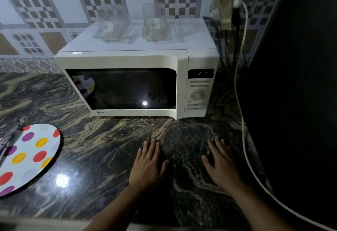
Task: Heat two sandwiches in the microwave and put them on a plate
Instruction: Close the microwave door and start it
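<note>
View: head camera, single, wide-angle
Facing: forward and down onto the table
Nearness: close; microwave at 12 o'clock, plate at 9 o'clock

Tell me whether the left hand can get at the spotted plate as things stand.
Probably yes. The left hand lies flat and empty on the counter, and only bare counter shows between it and the plate to its left.

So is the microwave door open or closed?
Closed. The white microwave's dark glass door sits flush with the front, no gap showing. Both hands lie flat on the marbled counter, not touching it.
</note>
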